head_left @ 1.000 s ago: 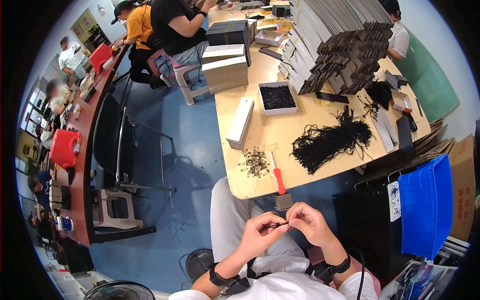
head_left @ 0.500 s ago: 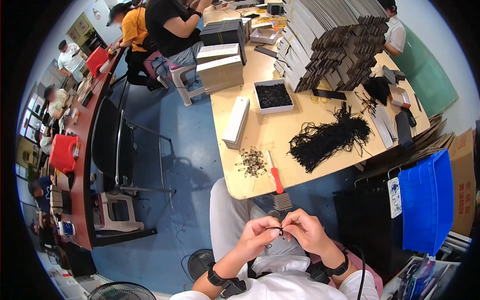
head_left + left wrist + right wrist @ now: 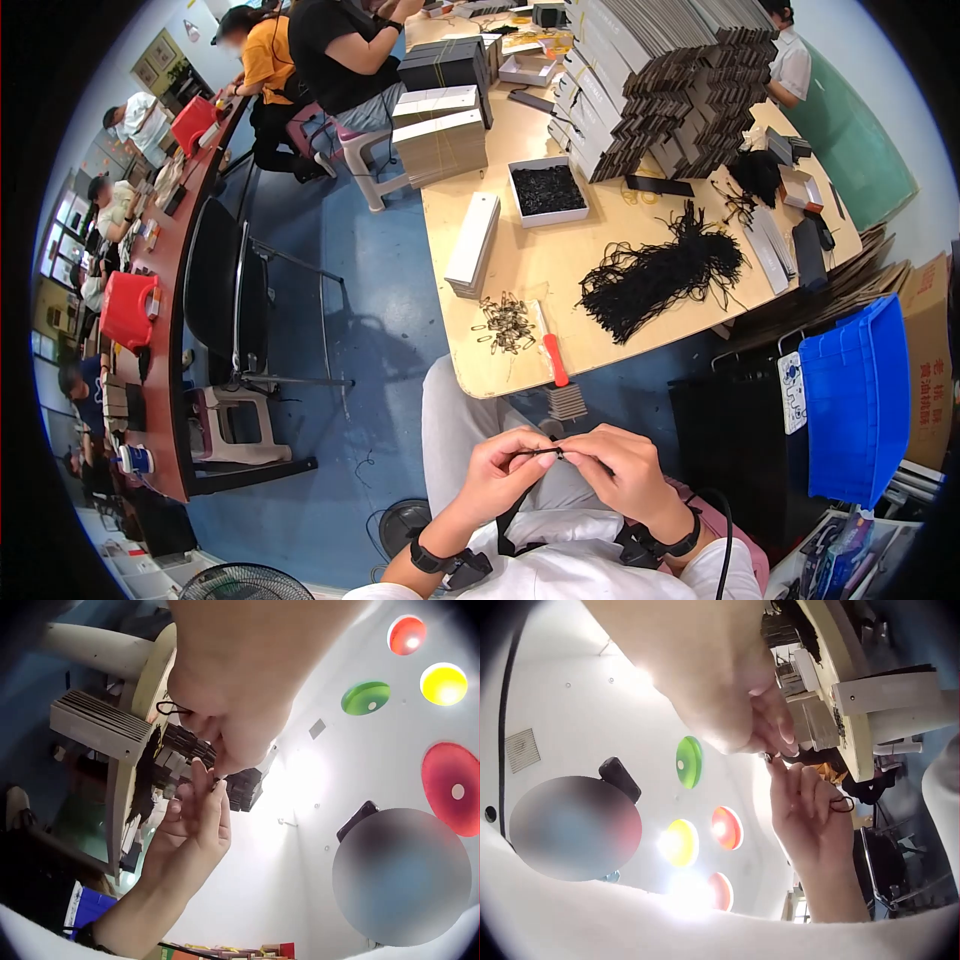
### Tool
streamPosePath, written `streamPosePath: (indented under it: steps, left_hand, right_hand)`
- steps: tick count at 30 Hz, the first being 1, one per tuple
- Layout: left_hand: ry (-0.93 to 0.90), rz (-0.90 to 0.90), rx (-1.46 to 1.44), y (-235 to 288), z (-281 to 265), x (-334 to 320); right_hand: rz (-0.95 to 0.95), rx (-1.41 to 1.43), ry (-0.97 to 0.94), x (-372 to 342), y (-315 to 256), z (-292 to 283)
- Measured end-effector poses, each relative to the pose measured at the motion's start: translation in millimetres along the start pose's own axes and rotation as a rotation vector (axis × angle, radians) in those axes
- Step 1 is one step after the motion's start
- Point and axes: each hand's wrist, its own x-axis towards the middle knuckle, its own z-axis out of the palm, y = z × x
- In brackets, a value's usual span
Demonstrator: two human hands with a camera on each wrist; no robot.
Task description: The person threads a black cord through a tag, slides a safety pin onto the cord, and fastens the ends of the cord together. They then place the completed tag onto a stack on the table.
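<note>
Fingertip to fingertip over the lap, both hands pinch a thin black cord (image 3: pixel 540 451) in the head view. The left hand (image 3: pixel 505 475) has thumb and forefinger on it; the right hand (image 3: pixel 622 474) pinches it at a small dark knot or piece. A loop of the cord (image 3: pixel 166 708) sticks out from the left hand (image 3: pixel 236 690) in the left wrist view. In the right wrist view the loop (image 3: pixel 843 804) hangs by the left hand's curled fingers (image 3: pixel 810 791), and the right hand (image 3: pixel 742 705) meets them at the tips.
On the table (image 3: pixel 600 372) lie a bundle of black cords (image 3: pixel 655 280), small metal-coloured clips (image 3: pixel 506 324), a red-handled tool (image 3: pixel 553 358), a white box of black pieces (image 3: pixel 549 192) and tall card stacks (image 3: pixel 640 110). A blue bin (image 3: pixel 855 400) stands at the right.
The right hand has turned, its fingers now curling more over the cord, and the cord lies straighter between the hands. Both hands remain over the lap.
</note>
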Motion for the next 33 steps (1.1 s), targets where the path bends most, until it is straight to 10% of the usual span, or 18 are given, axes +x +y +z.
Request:
streamPosePath:
  steps: [33]
  left_hand:
    - [0.228, 0.303, 0.862, 13, 23, 6]
  right_hand:
    - [0.148, -0.082, -0.214, 7, 10, -10]
